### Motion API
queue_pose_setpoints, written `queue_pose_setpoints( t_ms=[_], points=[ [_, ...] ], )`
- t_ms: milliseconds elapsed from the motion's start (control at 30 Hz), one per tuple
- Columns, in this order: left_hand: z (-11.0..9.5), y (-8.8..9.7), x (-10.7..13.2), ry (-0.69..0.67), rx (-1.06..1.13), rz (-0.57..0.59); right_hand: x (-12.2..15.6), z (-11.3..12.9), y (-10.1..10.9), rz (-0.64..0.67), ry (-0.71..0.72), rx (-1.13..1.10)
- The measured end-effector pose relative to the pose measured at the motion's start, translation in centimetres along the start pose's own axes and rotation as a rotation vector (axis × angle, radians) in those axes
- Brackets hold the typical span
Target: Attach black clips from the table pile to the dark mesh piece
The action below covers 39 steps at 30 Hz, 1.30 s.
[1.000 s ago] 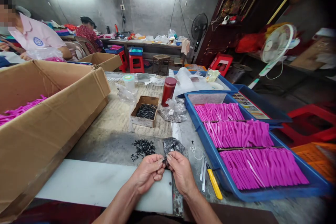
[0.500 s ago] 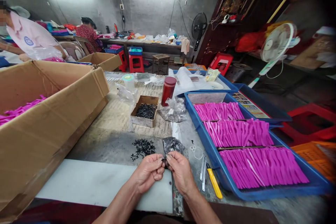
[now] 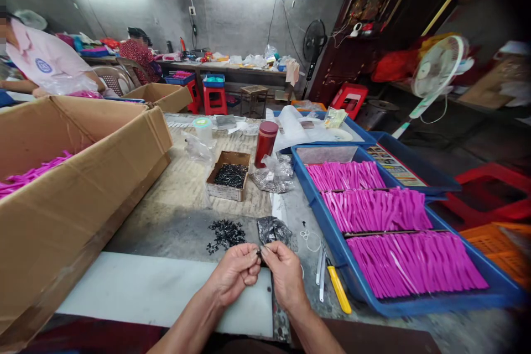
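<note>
Shifted slightly leftward since half a second ago, the right hand [image 3: 284, 274] nearly meets the left hand [image 3: 236, 271], thumbs and forefingers of both pinching a small black piece [image 3: 259, 253]. Just beyond the left hand lies a heap of spiky black parts [image 3: 226, 235]; beyond that, a cardboard box [image 3: 224, 192] bears illegible print. Crinkled, glossy plastic [image 3: 274, 229] lies just beyond the right hand.

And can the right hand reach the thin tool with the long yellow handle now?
Probably yes: the yellow handle lies uncovered, to the right of the right hand, but this hand seems to be pinching a small black part.
</note>
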State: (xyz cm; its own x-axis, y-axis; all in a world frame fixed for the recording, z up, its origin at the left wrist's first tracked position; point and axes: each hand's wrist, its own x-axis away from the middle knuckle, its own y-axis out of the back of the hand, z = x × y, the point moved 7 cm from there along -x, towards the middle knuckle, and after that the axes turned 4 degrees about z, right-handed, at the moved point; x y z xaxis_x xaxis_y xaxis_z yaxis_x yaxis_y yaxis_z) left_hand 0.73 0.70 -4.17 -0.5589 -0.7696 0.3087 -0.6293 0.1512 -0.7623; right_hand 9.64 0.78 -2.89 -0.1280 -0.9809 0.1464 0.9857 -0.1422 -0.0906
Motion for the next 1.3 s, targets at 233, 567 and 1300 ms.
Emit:
queue_pose_setpoints(
  t_ms=[233,567,1300],
  points=[
    [-0.2,0.1,0.1,-0.009,-0.012,-0.014,0.1,0.2,0.1,-0.013,0.029,0.06],
    [-1.1,0.4,0.2,-0.009,-0.047,-0.035,-0.1,0.3,-0.1,0.031,0.042,0.045],
    [-16.8,-0.7,-3.0,-0.533,-1.541,-0.362,-1.8,0.8,4.7,-0.023,0.121,0.373]
  ],
)
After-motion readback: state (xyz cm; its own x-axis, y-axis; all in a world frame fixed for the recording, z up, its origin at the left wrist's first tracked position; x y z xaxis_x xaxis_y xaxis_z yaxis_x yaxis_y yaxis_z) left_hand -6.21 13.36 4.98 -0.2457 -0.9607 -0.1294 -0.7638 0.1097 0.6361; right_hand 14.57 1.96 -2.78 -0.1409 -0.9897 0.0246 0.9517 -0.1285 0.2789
